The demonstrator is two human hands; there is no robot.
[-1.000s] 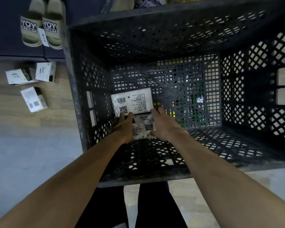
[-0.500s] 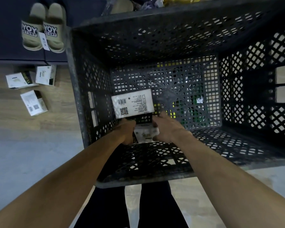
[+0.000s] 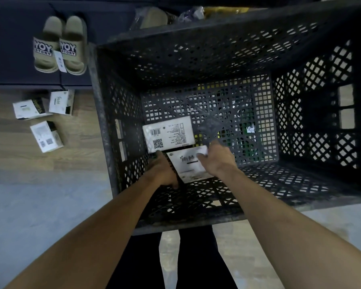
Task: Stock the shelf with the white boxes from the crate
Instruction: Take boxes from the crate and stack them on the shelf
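Low in the black latticed plastic crate [image 3: 290,184], the left hand [image 3: 165,174] and right hand [image 3: 217,161] clasp opposite edges of a small white cardboard box [image 3: 189,165], fingers curled round it. It sits just beside a second white barcode-labelled box [image 3: 169,133] lying flat on the crate floor.

Dim, soft focus, wide-angle bending at edges, shadowed crate [image 3: 217,49] walls

Each strap of the 2 beige slippers [image 3: 59,45] reads "YOY STORY", while the flat white box [image 3: 168,134] in the crate [image 3: 102,113] bears a barcode, a QR code and print too small to read, and the lifted white box [image 3: 189,165] shows an illegible script mark.
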